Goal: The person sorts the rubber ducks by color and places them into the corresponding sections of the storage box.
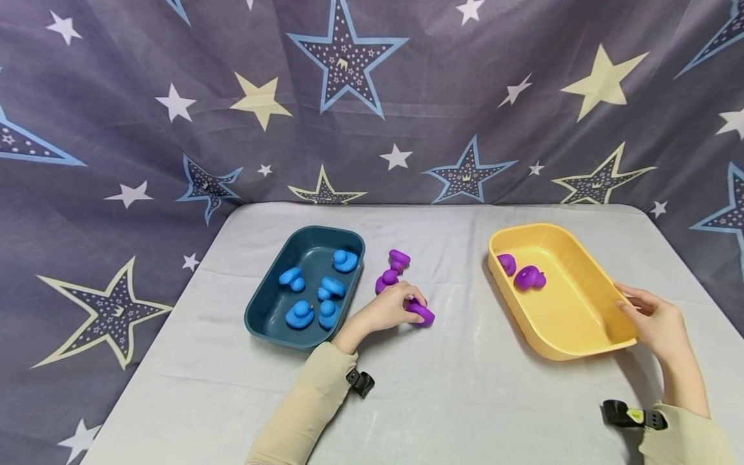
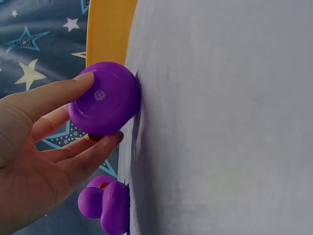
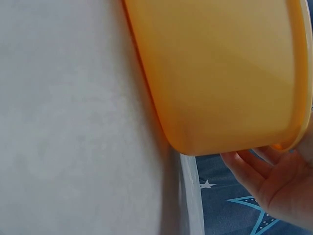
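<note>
My left hand point(image 1: 388, 310) pinches a purple rubber duck point(image 1: 424, 314) between thumb and fingers, low over the table. Its round flat base point(image 2: 110, 107) faces the left wrist camera. Just beyond that hand are two more purple ducks, one upright point(image 1: 386, 280) and one tipped over point(image 1: 399, 258). Over at the right, my right hand point(image 1: 659, 323) grips the rim of a yellow plastic tub point(image 1: 572, 310). Its fingers point(image 3: 244, 171) lie against the tub's outer side; the rim hides the thumb in the right wrist view. Two purple ducks point(image 1: 527, 278) lie inside the tub's far left part.
A dark teal tub point(image 1: 263, 313) holding several blue rubber ducks point(image 1: 299, 314) stands left of my left hand, close to the forearm. A pale cloth point(image 1: 453, 400) covers the table. Behind it hangs a grey star-patterned curtain point(image 1: 442, 84).
</note>
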A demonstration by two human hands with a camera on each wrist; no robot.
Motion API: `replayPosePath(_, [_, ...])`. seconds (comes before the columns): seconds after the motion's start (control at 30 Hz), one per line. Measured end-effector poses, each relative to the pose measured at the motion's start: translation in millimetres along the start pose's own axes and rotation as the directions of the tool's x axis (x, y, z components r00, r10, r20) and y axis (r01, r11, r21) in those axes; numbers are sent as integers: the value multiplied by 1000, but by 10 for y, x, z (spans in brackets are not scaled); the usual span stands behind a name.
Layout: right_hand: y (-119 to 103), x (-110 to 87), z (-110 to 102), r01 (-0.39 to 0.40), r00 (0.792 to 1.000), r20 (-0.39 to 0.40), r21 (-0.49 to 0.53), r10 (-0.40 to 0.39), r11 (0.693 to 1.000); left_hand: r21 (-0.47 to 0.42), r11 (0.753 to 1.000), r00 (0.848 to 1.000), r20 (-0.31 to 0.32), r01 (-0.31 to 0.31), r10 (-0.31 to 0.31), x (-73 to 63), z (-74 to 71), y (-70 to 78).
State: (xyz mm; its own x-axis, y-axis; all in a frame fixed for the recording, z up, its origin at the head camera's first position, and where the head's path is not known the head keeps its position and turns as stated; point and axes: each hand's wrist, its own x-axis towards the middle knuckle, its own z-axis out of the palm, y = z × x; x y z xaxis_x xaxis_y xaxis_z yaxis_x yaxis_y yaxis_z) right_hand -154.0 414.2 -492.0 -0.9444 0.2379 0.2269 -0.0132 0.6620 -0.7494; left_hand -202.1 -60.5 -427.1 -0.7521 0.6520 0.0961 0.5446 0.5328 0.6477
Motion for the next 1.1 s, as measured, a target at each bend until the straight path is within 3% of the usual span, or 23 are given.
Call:
replayPosePath(0.37, [-165,-27,-29,8,1000,1,40,-8,999,-79,997,1000,-26,-1,-1,54,-3,96])
replayPosePath(0.8, [-12,4,-10,-6,1000,0,-26,6,1000,-106,994,999,-32,-12,9,187,17,212])
replayPosePath(1.1, [-13,-1,-3,-7,1000,1,-3,7,1000,-127,992,1000,-27,0,-4,261,11,316])
